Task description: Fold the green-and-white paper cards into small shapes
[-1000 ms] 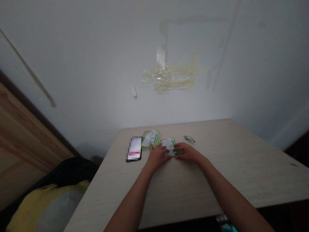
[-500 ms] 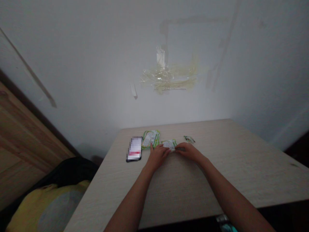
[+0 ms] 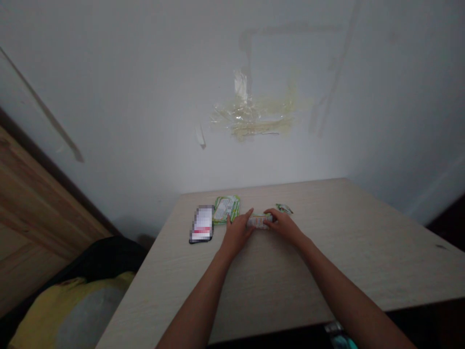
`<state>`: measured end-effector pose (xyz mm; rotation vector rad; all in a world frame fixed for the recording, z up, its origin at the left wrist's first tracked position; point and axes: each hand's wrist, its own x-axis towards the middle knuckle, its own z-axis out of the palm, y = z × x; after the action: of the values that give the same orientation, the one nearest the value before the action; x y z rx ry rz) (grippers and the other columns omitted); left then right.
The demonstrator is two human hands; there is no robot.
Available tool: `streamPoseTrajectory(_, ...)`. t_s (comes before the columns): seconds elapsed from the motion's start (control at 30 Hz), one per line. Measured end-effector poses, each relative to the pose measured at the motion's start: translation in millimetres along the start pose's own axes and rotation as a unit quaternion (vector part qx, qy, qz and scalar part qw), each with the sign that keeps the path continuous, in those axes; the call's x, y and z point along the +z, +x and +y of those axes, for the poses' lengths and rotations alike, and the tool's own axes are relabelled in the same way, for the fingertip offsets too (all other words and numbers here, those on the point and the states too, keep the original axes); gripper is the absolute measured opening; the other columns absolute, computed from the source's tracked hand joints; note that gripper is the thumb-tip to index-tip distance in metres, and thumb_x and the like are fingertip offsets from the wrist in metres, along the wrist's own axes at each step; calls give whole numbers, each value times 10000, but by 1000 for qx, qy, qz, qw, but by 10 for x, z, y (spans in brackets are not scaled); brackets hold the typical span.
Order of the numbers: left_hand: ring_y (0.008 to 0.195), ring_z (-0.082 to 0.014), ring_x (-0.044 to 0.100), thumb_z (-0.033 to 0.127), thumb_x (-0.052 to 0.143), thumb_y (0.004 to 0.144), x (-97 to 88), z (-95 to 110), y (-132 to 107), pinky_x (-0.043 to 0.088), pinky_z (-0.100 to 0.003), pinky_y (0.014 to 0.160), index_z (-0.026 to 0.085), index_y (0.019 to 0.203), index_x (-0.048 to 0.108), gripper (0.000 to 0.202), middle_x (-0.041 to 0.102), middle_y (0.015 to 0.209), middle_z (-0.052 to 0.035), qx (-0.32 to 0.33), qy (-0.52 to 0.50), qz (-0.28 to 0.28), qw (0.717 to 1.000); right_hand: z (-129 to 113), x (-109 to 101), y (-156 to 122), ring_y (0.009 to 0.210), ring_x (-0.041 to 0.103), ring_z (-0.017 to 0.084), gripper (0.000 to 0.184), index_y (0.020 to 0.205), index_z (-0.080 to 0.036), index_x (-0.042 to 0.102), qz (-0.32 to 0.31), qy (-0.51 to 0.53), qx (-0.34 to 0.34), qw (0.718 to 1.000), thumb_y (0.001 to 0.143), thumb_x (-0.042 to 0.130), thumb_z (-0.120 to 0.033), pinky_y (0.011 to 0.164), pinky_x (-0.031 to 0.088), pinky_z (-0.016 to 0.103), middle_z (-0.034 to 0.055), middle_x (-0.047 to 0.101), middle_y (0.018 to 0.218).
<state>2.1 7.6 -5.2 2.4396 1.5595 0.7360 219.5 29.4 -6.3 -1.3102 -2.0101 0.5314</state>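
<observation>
A printed packet (image 3: pixel 259 221), pale with small lines of text, lies near the middle of the table between my two hands. It looks like a narrow folded strip. My left hand (image 3: pixel 237 235) grips its left end, thumb and fingers pinched around it. At the other end, my right hand (image 3: pixel 285 225) holds the packet between thumb and curled fingers. Just beyond my left hand lie flat green-and-white packets (image 3: pixel 226 209), one on another. A small crumpled green-and-white packet (image 3: pixel 284 208) rests past my right hand.
A phone (image 3: pixel 202 224) with a blurred-out screen lies at the left of the wooden table (image 3: pixel 276 281). Behind the table stands a wall (image 3: pixel 145 121) with peeling tape. A yellow and grey cushion-like thing (image 3: pixel 80 310) is down at the left, beside wooden panelling (image 3: pixel 29 208).
The packet between my hands was flat with its green edge showing; now it is folded into a narrower strip. My right hand has shifted slightly up along its end, and my left fingers have lifted.
</observation>
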Motion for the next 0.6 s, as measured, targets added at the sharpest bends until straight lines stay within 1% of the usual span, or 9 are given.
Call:
streamPoseTrajectory(0.1, 1283, -201, 462, 288, 503, 918, 22, -14, -6, 81, -602, 1153, 322, 1390, 371, 491, 551, 1356, -45, 2, 0, 3, 1000, -2, 51, -13, 822, 599, 178, 380, 1193, -187, 571, 26, 8, -11, 1000, 827, 608, -282, 771, 467, 314, 71, 655, 997)
streamPoseTrajectory(0.2, 1281, -209, 462, 269, 512, 911, 41, -17, -11, 94, -615, 1147, 330, 1343, 429, 444, 540, 1363, -48, 2, 9, 3, 1000, 42, 110, -10, 909, 584, 194, 423, 1226, -180, 545, 42, 9, -22, 999, 818, 610, -271, 832, 465, 337, 88, 620, 1058)
streamPoseTrajectory(0.33, 1349, -248, 382, 313, 542, 898, 48, 2, -23, 137, -649, 1119, 344, 1278, 514, 382, 440, 1453, -80, -5, 50, 24, 998, 99, 164, -5, 950, 565, 201, 406, 1224, -192, 536, 52, 5, -49, 997, 826, 593, -238, 872, 463, 352, 76, 587, 1035)
streamPoseTrajectory(0.43, 1372, -267, 347, 356, 543, 899, 44, 11, -36, 148, -681, 1095, 349, 1196, 584, 300, 380, 1502, -70, 0, 73, 22, 997, 101, 180, -13, 974, 560, 205, 397, 1225, -202, 532, 51, 4, -59, 997, 833, 589, -228, 890, 461, 361, 75, 568, 1044)
streamPoseTrajectory(0.5, 1377, -279, 339, 377, 525, 908, 44, 8, -44, 127, -708, 1082, 364, 1191, 588, 290, 399, 1495, -43, 6, 82, 4, 997, 91, 181, -20, 995, 556, 207, 377, 1210, -201, 542, 49, -5, -59, 997, 837, 588, -222, 909, 455, 366, 80, 560, 1065)
streamPoseTrajectory(0.6, 1382, -293, 328, 399, 482, 928, 51, -5, -53, 73, -749, 1062, 381, 1246, 549, 325, 491, 1432, -15, 20, 88, -25, 996, 75, 164, -23, 1005, 554, 214, 327, 1169, -187, 573, 51, -26, -57, 997, 844, 590, -224, 922, 447, 368, 89, 566, 1064)
